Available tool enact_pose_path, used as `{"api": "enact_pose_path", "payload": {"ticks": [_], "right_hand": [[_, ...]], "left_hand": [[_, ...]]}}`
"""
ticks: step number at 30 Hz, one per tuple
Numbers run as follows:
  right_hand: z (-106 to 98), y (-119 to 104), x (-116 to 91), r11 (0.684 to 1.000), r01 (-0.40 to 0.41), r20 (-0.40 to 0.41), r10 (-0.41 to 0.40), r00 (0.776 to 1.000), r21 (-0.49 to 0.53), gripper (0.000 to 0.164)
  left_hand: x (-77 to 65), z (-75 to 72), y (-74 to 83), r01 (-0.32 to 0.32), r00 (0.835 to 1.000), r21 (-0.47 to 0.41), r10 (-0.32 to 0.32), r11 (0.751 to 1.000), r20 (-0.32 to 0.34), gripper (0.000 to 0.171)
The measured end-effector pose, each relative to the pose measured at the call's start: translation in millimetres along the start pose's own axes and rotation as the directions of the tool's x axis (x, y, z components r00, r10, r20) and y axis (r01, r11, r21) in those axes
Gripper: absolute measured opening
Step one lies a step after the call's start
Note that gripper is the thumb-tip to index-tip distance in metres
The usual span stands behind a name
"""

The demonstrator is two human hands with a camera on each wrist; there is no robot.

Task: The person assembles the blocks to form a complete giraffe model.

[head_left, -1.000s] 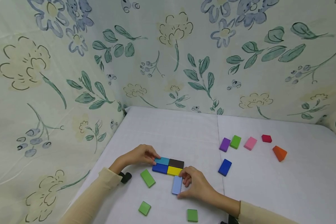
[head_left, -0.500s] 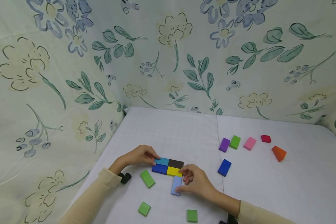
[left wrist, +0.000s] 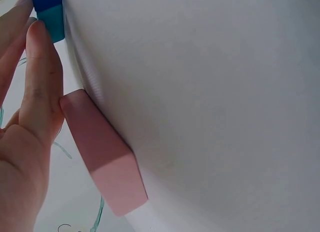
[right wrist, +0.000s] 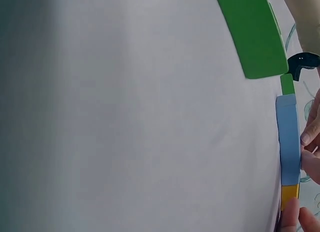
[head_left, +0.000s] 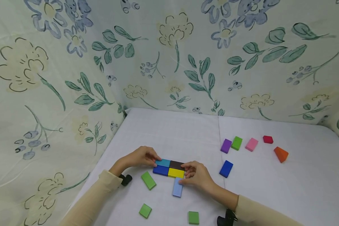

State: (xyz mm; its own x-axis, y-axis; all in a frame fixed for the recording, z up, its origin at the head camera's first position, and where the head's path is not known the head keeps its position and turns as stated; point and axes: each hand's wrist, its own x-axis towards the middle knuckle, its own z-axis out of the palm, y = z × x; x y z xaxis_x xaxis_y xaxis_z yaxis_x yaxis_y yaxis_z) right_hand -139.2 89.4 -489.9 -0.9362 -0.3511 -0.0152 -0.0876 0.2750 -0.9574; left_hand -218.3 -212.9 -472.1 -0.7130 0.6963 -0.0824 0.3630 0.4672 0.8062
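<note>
The left hand (head_left: 142,156) pinches the left end of a teal block (head_left: 164,163) between thumb and finger. A dark blue block (head_left: 160,170) adjoins it on the near side, and a brown block (head_left: 176,164) and a yellow block (head_left: 175,172) extend the set toward the right hand (head_left: 200,177). That hand's thumb and fingers are apart, a fingertip at the brown block's right end and the thumb on the pale blue block (head_left: 177,189), which sticks out nearer the person. An oblong green block (head_left: 148,180) lies just nearer than the left hand, tightening that side. Right of the right hand, white cloth separates it from a loose blue block (head_left: 226,169). Beyond both hands the table (head_left: 169,135) runs to its far edge; its left edge lies left of the left hand.
</note>
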Motion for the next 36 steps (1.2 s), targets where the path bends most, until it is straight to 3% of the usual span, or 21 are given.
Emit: {"api": "enact_pose_path", "payload": {"ticks": [16, 20, 24, 28, 32, 36], "right_hand": [[-1, -2, -1, 1.000, 0.004, 0.013, -0.004, 1.000, 0.031, 0.054], [-2, -2, -1, 1.000, 0.004, 0.016, -0.004, 1.000, 0.025, 0.054], [-1, -3, 0, 1.000, 0.010, 0.020, -0.010, 1.000, 0.026, 0.054], [0, -2, 0, 1.000, 0.005, 0.023, -0.005, 1.000, 0.011, 0.054], [1, -1, 0, 1.000, -0.020, 0.008, 0.020, 1.000, -0.008, 0.054], [2, -1, 0, 0.999, -0.035, -0.003, 0.035, 0.999, -0.016, 0.054]], "left_hand": [[-2.0, -8.3, 11.2, 0.009, 1.000, 0.012, -0.009, 1.000, 0.013, 0.028], [-6.5, -10.7, 18.2, 0.017, 1.000, -0.003, -0.017, 1.000, -0.018, 0.031], [-17.5, -6.6, 19.8, 0.025, 0.996, -0.020, -0.026, 0.999, -0.089, 0.034], [-33.0, 1.7, 19.3, 0.066, 0.979, -0.018, -0.068, 0.998, -0.193, 0.037], [-47.3, 9.7, 19.7, 0.113, 0.949, -0.036, -0.119, 0.993, -0.291, 0.042], [-60.2, 16.3, 17.6, 0.150, 0.921, -0.090, -0.172, 0.985, -0.348, 0.047]]}}
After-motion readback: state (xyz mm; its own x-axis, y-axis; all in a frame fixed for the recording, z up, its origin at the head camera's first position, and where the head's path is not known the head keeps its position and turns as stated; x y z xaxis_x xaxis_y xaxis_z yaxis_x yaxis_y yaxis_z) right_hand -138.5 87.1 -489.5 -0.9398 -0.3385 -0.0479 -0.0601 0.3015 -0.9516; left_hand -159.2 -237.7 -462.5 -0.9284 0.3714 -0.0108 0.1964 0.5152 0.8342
